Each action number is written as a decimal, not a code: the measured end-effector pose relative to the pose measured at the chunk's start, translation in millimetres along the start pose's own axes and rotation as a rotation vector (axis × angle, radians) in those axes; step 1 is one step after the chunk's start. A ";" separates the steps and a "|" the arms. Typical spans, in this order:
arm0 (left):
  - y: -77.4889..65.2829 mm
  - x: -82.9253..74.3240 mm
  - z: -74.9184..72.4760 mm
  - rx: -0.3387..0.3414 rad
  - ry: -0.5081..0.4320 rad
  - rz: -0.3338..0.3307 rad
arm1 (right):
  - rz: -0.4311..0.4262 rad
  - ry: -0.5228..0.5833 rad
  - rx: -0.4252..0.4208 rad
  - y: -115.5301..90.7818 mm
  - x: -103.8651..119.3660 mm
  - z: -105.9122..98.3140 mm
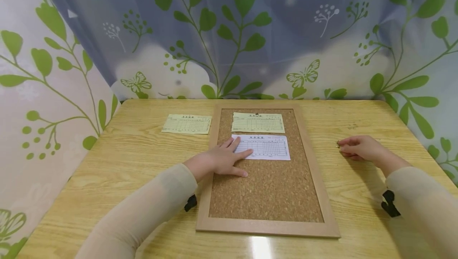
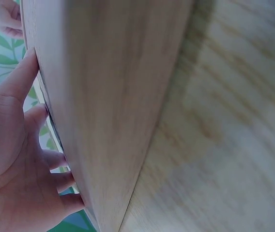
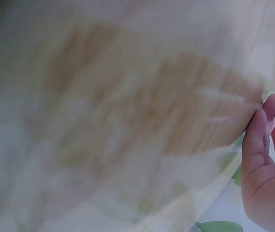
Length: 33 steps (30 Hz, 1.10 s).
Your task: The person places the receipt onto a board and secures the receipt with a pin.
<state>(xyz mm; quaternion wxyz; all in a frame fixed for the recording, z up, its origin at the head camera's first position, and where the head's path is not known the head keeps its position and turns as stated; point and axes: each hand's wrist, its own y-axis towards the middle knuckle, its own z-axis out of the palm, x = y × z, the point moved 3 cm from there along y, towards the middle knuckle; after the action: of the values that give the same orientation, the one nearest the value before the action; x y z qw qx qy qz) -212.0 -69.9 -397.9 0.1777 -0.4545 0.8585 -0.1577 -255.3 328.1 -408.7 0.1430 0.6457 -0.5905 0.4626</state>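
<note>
My left hand [image 1: 225, 159] lies with spread fingers on a white printed slip [image 1: 272, 147], its fingertips touching the left part of the paper and the cork board [image 1: 264, 195]. In the left wrist view, the fingers [image 2: 62, 181] reach over the board's wooden frame [image 2: 113, 96]. Above the white slip, a yellow printed slip [image 1: 257, 125] is held to the cork by a metal pushpin [image 1: 257, 114] at its top edge. To the right of the board, my right hand [image 1: 363, 149] pinches a small brass-coloured pushpin [image 1: 338, 144] between thumb and fingertips, close over the table.
Another yellow slip [image 1: 187, 124] lies on the wooden table [image 1: 136, 151] left of the board. Several tiny pins [image 1: 352, 125] lie on the table beyond my right hand. A leaf-patterned curtain [image 1: 268, 52] hangs behind the table and at both sides.
</note>
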 end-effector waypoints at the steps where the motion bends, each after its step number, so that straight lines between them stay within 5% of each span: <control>1: -0.1 -0.1 -0.3 -0.003 0.003 0.000 | -0.004 -0.002 0.002 0.7 0.0 0.1; 33: -2.1 -2.0 -1.5 -0.001 0.016 -0.014 | -0.011 -0.111 -0.057 4.2 9.3 7.5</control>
<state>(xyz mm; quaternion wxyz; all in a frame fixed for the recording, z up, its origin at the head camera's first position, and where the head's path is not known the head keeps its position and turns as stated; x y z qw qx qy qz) -210.1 -69.2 -395.3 0.1696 -0.4593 0.8568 -0.1619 -257.0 315.6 -407.0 0.1308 0.6693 -0.6070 0.4081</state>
